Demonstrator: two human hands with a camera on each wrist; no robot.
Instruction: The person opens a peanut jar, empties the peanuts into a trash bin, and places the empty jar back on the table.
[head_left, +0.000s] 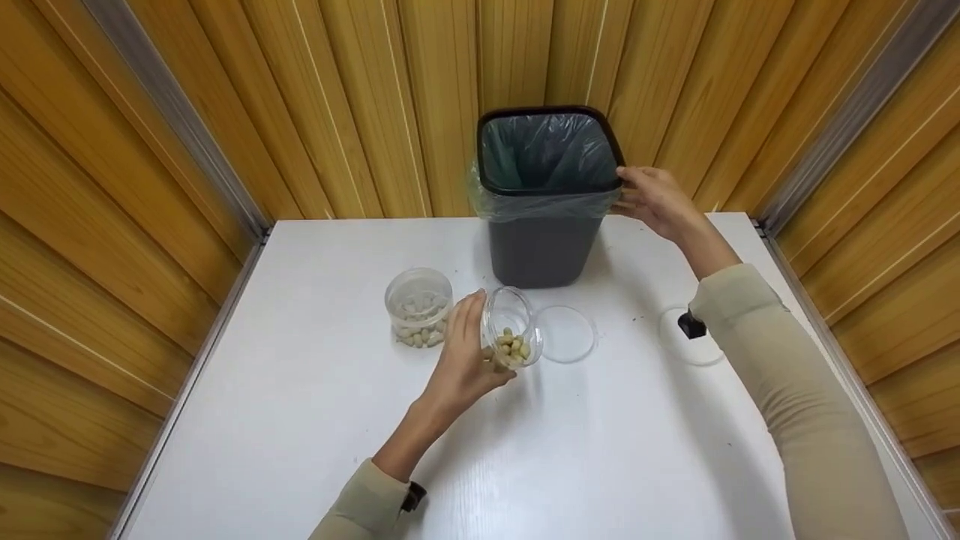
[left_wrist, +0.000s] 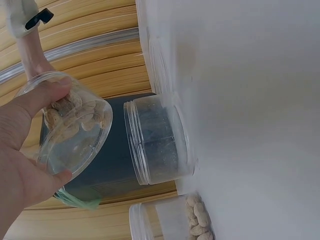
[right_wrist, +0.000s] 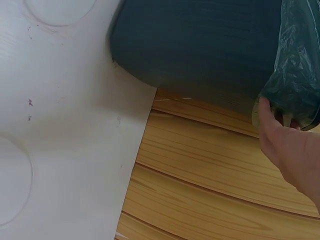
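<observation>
My left hand (head_left: pixel 466 360) grips a clear plastic jar (head_left: pixel 531 341), tilted and raised above the table, with unshelled nuts (head_left: pixel 512 347) that look like peanuts inside. In the left wrist view, its thumb and fingers hold the jar's rim and side. Beyond it, an empty clear jar (left_wrist: pixel 157 140) stands on the table, mostly hidden in the head view. To the left stands another clear jar (head_left: pixel 418 289) with peanuts in its lower part. My right hand (head_left: pixel 654 201) holds the right rim of a dark grey trash bin (head_left: pixel 541 251) lined with a translucent green bag (head_left: pixel 551 204).
Two clear round lids lie flat on the white table (head_left: pixel 300 420): one lid (head_left: pixel 568 335) right of the held jar, the other lid (head_left: pixel 694 361) under the right forearm. Small dark crumbs (right_wrist: pixel 30 102) dot the surface. Wood-patterned walls (head_left: pixel 360 112) enclose the table's back and sides.
</observation>
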